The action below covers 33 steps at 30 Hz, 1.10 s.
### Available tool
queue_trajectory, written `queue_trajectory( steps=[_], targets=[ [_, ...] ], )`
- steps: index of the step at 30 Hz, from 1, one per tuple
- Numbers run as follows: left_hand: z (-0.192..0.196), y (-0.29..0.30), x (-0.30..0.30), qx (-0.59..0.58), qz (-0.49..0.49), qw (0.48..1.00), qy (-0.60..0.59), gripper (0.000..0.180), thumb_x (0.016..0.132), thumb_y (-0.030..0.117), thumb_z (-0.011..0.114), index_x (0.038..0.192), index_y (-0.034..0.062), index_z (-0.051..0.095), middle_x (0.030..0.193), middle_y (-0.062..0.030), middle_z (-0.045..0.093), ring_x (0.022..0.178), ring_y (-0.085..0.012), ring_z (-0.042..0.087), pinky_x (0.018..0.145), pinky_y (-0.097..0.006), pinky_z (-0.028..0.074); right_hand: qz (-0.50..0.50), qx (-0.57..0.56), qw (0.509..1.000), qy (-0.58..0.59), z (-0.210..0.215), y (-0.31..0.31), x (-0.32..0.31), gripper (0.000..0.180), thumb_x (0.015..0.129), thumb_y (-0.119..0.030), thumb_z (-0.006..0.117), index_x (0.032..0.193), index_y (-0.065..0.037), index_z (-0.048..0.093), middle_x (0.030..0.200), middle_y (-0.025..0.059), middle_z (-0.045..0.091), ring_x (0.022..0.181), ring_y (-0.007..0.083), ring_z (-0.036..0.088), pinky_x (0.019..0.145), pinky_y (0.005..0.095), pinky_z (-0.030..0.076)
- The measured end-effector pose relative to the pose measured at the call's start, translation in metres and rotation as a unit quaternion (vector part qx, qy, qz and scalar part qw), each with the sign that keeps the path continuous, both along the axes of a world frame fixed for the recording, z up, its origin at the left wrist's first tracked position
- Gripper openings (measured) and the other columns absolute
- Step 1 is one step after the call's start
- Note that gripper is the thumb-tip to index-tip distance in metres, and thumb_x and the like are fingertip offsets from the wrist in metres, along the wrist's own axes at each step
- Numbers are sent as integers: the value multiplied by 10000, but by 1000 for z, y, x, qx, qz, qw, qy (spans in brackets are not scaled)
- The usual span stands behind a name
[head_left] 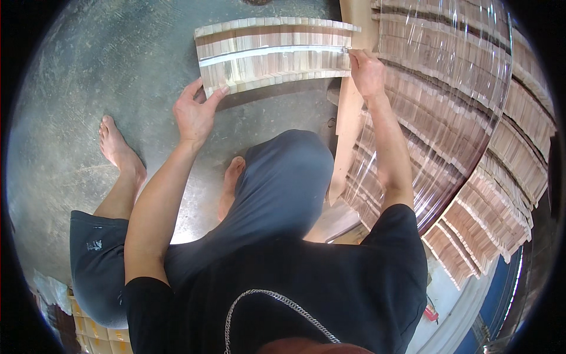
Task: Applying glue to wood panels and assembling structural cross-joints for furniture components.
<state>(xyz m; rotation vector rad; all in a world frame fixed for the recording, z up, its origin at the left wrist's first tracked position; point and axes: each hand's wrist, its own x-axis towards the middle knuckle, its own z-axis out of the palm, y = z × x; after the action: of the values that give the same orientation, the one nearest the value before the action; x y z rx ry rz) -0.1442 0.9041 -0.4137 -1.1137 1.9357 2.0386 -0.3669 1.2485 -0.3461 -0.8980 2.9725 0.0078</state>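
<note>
The wood row [277,66] spans left to right over the floor [71,153]. The left hand [196,115] clamps its near left corner; the right hand [368,74] pinches the white band [265,55] at its right end.

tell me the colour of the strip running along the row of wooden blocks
The strip is white, best seen in the head view.
</note>
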Motion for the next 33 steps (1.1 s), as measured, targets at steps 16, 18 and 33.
queue_trajectory(
  steps=[16,18,33],
  targets=[
    [-2,0,0,7,9,1000,11,565,810,186,863,1254,-86,643,1228,-189,683,1151,-268,670,980,-359,553,-7,-49,999,-15,-3,-19,7,62,884,-74,679,930,-56,716,917,156,701,809,377,684,720,441,561],
    [-1,0,0,13,15,1000,14,563,806,189,866,1249,-82,648,1223,-183,682,1140,-265,674,979,-361,555,5,-87,996,10,7,-24,6,85,881,-49,691,958,-38,726,883,151,717,748,323,706,673,399,560],
    [2,1,-2,4,7,1000,22,579,818,196,864,1261,-96,633,1232,-196,676,1138,-266,674,972,-359,560,-127,-371,841,-374,-22,-143,45,139,929,-89,721,1023,9,752,707,38,692,600,77,631,539,233,484]
  ],
)
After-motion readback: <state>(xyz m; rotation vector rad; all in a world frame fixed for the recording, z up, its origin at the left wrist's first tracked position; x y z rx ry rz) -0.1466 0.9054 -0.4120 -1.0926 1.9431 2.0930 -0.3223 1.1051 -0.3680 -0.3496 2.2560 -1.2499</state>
